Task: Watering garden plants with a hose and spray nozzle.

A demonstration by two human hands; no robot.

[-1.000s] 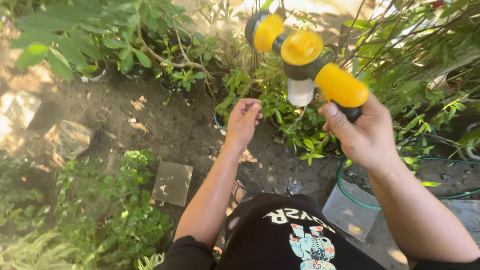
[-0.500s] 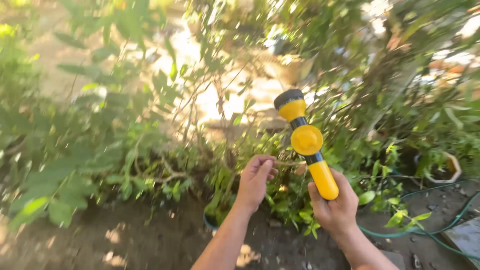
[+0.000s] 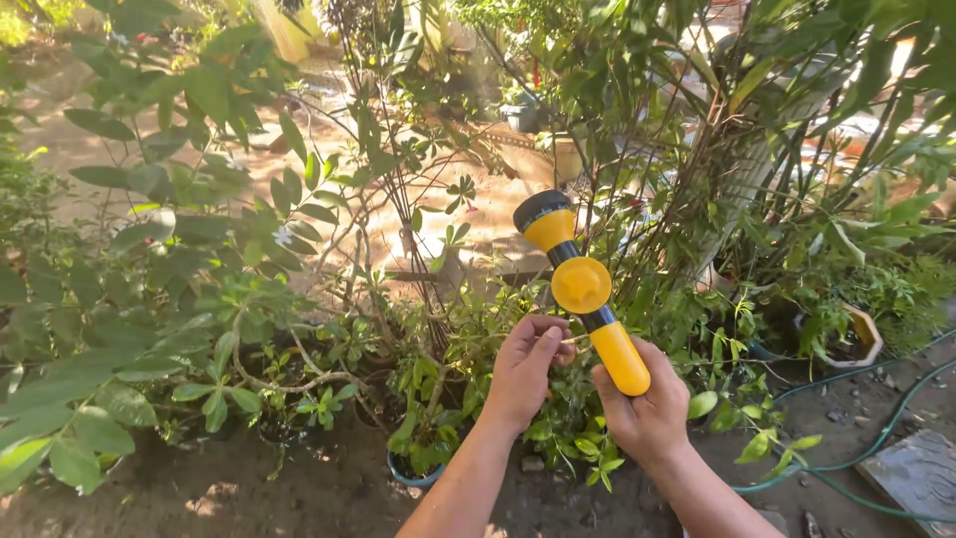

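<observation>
Yellow spray nozzle held up before the garden plants

Bare forearms rise from the bottom edge of the head view. The right hand (image 3: 649, 416) has its fingers clenched round the lower yellow grip of a hose spray nozzle (image 3: 583, 289), which stands tilted, its dark round head up and to the left, a yellow dial at mid-length. The left hand (image 3: 525, 371) is just beside the nozzle, its fingers curled loosely, the fingertips close to the stem below the dial; whether they touch it cannot be told. Below the hands lies dark soil (image 3: 299, 488), with a blue pot rim (image 3: 413, 478) under leafy stems. A green hose (image 3: 856, 458) snakes across the ground at the lower right, beside a grey paving slab (image 3: 921, 478) in the bottom right corner. Further back, an orange-rimmed pot (image 3: 864, 339) sits among foliage on the right. Broad-leaved shrubs (image 3: 149, 249) fill the left, and sunlit ground shows behind the thin stems.
</observation>
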